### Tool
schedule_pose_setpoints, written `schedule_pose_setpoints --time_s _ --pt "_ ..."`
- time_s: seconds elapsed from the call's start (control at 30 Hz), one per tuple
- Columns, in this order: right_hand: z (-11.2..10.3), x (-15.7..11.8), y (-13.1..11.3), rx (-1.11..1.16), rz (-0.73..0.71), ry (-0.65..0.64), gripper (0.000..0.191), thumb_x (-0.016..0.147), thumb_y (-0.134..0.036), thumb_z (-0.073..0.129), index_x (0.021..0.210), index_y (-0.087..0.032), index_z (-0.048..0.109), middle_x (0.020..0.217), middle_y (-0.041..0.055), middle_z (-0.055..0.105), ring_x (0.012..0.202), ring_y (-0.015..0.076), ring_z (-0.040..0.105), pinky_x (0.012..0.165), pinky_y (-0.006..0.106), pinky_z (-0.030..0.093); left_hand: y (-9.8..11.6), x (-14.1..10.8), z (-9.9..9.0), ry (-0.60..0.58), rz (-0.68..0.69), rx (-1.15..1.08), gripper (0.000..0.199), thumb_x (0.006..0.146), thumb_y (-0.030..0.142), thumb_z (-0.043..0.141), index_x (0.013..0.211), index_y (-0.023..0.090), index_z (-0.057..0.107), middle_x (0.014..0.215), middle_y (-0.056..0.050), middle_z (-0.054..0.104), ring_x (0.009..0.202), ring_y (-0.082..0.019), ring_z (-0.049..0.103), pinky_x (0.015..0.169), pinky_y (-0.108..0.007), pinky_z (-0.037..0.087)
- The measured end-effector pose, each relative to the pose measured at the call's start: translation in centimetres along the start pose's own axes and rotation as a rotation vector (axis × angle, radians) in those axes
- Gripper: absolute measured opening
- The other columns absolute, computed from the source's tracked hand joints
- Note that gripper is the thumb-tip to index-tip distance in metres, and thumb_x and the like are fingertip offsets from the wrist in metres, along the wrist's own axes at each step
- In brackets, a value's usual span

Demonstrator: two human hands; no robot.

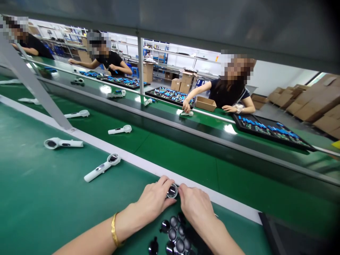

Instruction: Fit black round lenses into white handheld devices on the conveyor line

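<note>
Reaching over the green tabletop (39,202) beside its pale border (233,206); gripping, between closed left hand (156,198) and closed right hand (196,205), a dark-centred ring piece (172,191), just beyond a cluster of round black caps (172,234).

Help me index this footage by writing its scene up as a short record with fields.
Left hand: holding a ringed dark disc
Right hand: fingertips at the disc's rim
Near hands: loose round dark parts
Bench, left: two white handled pieces
Beyond: green surface with more white pieces
Nearest co-worker: opposite, hand at a small pale piece
</note>
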State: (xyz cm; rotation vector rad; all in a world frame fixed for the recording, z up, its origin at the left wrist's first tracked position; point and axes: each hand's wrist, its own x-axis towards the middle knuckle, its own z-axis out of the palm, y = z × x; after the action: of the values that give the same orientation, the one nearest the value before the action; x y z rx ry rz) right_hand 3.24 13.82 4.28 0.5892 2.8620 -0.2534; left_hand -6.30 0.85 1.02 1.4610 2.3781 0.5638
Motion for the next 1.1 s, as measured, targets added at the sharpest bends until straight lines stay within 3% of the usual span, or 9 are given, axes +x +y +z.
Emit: schedule_pose_setpoints --time_s 0.13,0.33,0.47,0.63,0.83,1.1 --pt "-0.4 0.3 -0.3 -0.025 -0.013 -0.044 0.031 0.092 -0.021 0.033 0.095 -0.017 0.064 0.078 0.0150 0.070 0.075 0.0292 0.067 0.059 0.033 0.040 0.2 0.1 -0.1 -0.012 -0.025 0.017 0.044 0.085 0.032 0.060 0.123 0.028 0.039 0.118 -0.003 0.051 0.093 -0.022 0.062 0.075 -0.034 0.051" --pt "-0.9 1.5 0.3 0.075 -0.053 -0.084 0.031 0.089 -0.021 0.036 0.082 -0.016 0.066 0.079 0.0158 0.069 0.077 0.0281 0.065 0.061 0.032 0.037 0.5 0.2 -0.2 -0.050 -0.036 0.045 0.035 0.089 0.033 0.053 0.121 0.027 0.041 0.115 -0.004 0.052 0.090 -0.020 0.062 0.074 -0.031 0.051" --pt "-1.0 2.8 1.3 0.258 -0.093 -0.171 0.028 0.083 -0.020 0.040 0.066 -0.018 0.062 0.071 0.0085 0.067 0.072 0.0219 0.061 0.059 0.029 0.034 0.4 0.1 0.2 -0.025 -0.023 0.065 0.034 0.088 0.031 0.053 0.119 0.025 0.041 0.112 -0.003 0.054 0.086 -0.020 0.063 0.071 -0.031 0.052" --pt "-0.5 3.9 2.8 0.561 -0.129 -0.340 0.019 0.074 -0.018 0.044 0.057 -0.017 0.054 0.052 -0.0025 0.048 0.052 0.0108 0.045 0.051 0.022 0.031 0.2 0.3 0.6 0.000 0.031 0.077 0.035 0.088 0.029 0.053 0.120 0.026 0.039 0.112 -0.001 0.053 0.084 -0.019 0.062 0.069 -0.032 0.052" --pt "1.0 4.3 4.0 0.840 -0.191 -0.436 0.021 0.076 -0.027 0.045 0.058 -0.018 0.050 0.049 -0.0058 0.040 0.047 0.0080 0.032 0.045 0.021 0.026 0.6 0.4 0.6 -0.014 0.047 0.186 0.033 0.090 0.032 0.050 0.121 0.029 0.040 0.109 0.000 0.054 0.081 -0.018 0.062 0.065 -0.028 0.050" --pt "1.1 4.9 4.8 0.968 -0.283 -0.499 0.017 0.074 -0.024 0.049 0.059 -0.017 0.052 0.045 -0.0076 0.039 0.042 0.0067 0.028 0.041 0.020 0.022 0.7 0.5 1.0 -0.011 0.065 0.266 0.027 0.091 0.032 0.046 0.117 0.024 0.042 0.109 -0.001 0.054 0.080 -0.019 0.061 0.062 -0.029 0.050"
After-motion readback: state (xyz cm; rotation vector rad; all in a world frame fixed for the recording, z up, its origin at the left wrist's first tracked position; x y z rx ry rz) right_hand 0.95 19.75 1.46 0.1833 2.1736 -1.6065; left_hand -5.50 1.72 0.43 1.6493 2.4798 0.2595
